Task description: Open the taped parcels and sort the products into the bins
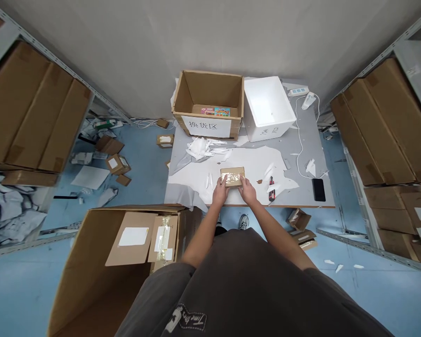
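Two hands in view, both on one item. The left hand and right hand grip a single small cardboard parcel from either side, the fingers closed over its near edge and top face. Parcel: flat, brown, rectangular, with a glossy band of clear tape across the top. It is held just above or on the table, close to the near edge; contact cannot be told.

On the table, two open containers stand side by side at the far edge: one cardboard box with a white Chinese-lettered label, and one white foam box. Inside the cardboard box lie colourful printed packages, exact count hidden. One pile of crumpled white wrapping lies left of centre. One red-and-black utility knife sits just right of the right hand. One black phone lies near the right edge, and one white power strip sits at the far corner, with a white cable.

One large open carton stands on the floor at lower left. Three small flattened cartons lie on the floor at right.
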Motion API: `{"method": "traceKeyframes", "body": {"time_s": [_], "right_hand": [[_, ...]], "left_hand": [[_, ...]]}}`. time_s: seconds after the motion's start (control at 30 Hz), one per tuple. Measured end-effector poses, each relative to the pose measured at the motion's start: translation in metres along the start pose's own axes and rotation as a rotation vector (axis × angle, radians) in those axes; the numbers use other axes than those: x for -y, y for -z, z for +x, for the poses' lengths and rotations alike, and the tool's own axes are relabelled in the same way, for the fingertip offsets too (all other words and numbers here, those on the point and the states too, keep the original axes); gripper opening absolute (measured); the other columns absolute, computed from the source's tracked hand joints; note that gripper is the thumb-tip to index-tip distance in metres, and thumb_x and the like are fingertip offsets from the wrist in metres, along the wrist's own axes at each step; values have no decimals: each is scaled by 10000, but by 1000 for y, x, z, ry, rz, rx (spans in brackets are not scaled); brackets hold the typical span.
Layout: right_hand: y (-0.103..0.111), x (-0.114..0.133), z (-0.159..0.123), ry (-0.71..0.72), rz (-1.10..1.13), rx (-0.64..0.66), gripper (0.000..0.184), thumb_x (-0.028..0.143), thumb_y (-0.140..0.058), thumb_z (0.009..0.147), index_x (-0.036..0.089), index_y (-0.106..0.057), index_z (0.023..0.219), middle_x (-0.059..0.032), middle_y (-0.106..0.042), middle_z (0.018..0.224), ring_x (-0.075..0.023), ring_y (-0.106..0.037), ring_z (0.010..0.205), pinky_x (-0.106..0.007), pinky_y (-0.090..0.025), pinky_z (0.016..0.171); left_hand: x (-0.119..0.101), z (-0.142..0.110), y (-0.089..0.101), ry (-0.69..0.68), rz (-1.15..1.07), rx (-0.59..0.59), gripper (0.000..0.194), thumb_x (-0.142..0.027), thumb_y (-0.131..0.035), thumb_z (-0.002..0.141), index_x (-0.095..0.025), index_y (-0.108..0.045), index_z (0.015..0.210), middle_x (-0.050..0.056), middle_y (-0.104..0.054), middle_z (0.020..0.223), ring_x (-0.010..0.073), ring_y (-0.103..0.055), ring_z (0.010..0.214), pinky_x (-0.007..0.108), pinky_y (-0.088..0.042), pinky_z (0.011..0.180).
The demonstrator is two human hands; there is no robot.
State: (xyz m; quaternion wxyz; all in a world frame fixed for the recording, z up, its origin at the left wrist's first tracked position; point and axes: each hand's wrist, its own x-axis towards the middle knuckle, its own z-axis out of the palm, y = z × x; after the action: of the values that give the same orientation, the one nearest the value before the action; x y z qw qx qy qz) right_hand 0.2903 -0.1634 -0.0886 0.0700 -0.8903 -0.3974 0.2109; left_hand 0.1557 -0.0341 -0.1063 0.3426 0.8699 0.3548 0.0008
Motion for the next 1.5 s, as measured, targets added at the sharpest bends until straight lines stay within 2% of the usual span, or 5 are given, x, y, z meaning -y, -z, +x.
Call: {"method": "traceKeyframes", "body": {"time_s": [0.47, 0.67, 0.83, 1.2, 1.5], "right_hand": [[53, -3, 22, 89, 15, 116, 706, 397, -475, 1130, 269, -191, 1764, -170, -621, 1376, -314, -673, 1165, -368, -525, 967], [27, 0, 66, -45, 68, 102, 693, 312, -383, 1134, 239, -122, 1773, -180, -613, 1405, -313, -672, 1187, -394, -542, 989], [-4, -2, 79, -45, 51, 157, 699, 278, -448, 1093, 243, -235, 1757, -204, -463, 1597, -301, -671, 1229, -410, -562, 1028], [-15, -16, 33, -17, -6, 209, 835, 495, -652, 1024, 286, -279, 1741, -189, -309, 1753, -359, -554, 1430, -445, -516, 1108], [-51, -8, 16, -57, 104, 169, 760, 262, -566, 1053, 232, -249, 1743, -169, -559, 1507, -276, -595, 1340, -376, -527, 1074]], "left_hand": [[3, 29, 53, -9, -40, 136, 764, -427, -642, 1030, -349, -328, 1722, 121, -615, 1438, 297, -703, 1173, 396, -547, 1046], [13, 69, 24, 10, -122, 89, 901, -289, -635, 991, -231, -181, 1767, 167, -583, 1560, 339, -584, 1396, 467, -474, 1175], [22, 68, -6, 38, -102, 190, 827, -196, -684, 918, -242, -404, 1694, 152, -231, 1810, 390, -420, 1568, 545, -391, 1268], [38, 31, 2, 48, -10, 239, 923, -317, -783, 921, -288, -330, 1725, 178, -226, 1813, 395, -403, 1593, 524, -436, 1226], [37, 11, -29, 86, -157, 154, 781, -195, -534, 1028, -238, -247, 1752, 165, -359, 1768, 288, -414, 1606, 480, -439, 1243]]}}
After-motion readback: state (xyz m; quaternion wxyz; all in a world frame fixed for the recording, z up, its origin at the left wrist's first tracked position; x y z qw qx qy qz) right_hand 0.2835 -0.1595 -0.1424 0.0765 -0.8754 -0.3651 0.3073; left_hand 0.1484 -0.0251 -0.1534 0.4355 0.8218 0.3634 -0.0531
